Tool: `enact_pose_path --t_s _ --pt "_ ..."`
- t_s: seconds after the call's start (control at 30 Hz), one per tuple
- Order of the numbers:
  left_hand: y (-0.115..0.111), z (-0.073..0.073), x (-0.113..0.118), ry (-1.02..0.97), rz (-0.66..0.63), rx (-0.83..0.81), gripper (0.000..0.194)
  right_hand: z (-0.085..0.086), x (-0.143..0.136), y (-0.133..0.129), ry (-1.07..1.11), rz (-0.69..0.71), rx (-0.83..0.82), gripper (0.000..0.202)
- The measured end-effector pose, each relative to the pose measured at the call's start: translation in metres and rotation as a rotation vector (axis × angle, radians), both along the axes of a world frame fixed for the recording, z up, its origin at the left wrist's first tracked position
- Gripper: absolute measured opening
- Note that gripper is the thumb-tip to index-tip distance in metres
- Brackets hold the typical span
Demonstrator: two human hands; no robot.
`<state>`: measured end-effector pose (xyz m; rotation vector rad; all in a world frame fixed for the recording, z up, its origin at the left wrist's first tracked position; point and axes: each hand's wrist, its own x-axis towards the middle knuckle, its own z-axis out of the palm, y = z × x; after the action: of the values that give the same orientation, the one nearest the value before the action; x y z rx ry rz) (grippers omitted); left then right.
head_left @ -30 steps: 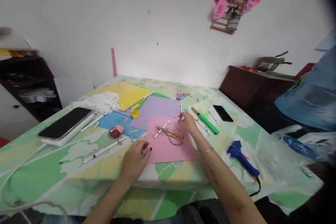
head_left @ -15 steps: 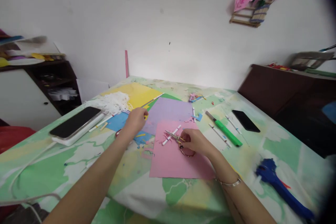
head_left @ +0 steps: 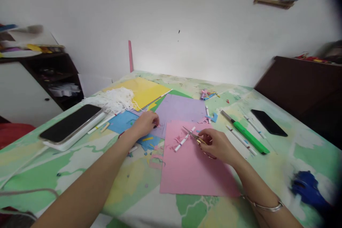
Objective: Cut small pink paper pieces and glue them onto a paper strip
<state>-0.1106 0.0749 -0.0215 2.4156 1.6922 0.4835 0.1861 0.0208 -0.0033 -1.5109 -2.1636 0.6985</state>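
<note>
In my right hand is a pair of scissors, its blades pointing left above a white marker on the pink sheet. My left hand has its fingers curled together over the lower left of the purple sheet, beside the blue paper; anything pinched between them is too small to name. Pink scraps lie around the marker. A green cutter rests to the right of my right hand.
At the left are a phone on a white block and a heap of white string. Yellow sheets lie at the back. On the right are a black phone, several markers and a blue glue gun.
The camera view has shifted. My left hand has moved right and nearer, from beside the yellow sheet to the purple sheet's lower edge. My right hand still holds the scissors over the pink sheet.
</note>
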Motion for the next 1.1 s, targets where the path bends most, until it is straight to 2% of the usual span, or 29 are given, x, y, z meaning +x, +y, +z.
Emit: enact_pose_path --t_s 0.27,0.4,0.63,0.93,1.1 --pt "-0.002 0.001 0.0 -0.057 -0.003 -0.015 0.007 -0.011 0.001 0.009 -0.095 -0.092 0.185 0.014" --pt "-0.001 0.001 -0.002 -0.078 -0.025 -0.024 0.009 -0.014 0.001 0.01 0.009 -0.11 0.222 0.017" --pt "-0.004 0.003 -0.001 -0.119 0.011 -0.013 0.015 -0.009 0.007 0.012 0.135 -0.227 0.362 0.026" --pt "-0.001 0.004 -0.001 -0.069 -0.04 -0.008 0.009 -0.01 0.006 0.011 0.209 -0.205 0.369 0.022" --pt "-0.004 0.005 0.001 -0.059 -0.029 -0.008 0.008 -0.006 0.009 0.009 0.186 -0.164 0.338 0.031"
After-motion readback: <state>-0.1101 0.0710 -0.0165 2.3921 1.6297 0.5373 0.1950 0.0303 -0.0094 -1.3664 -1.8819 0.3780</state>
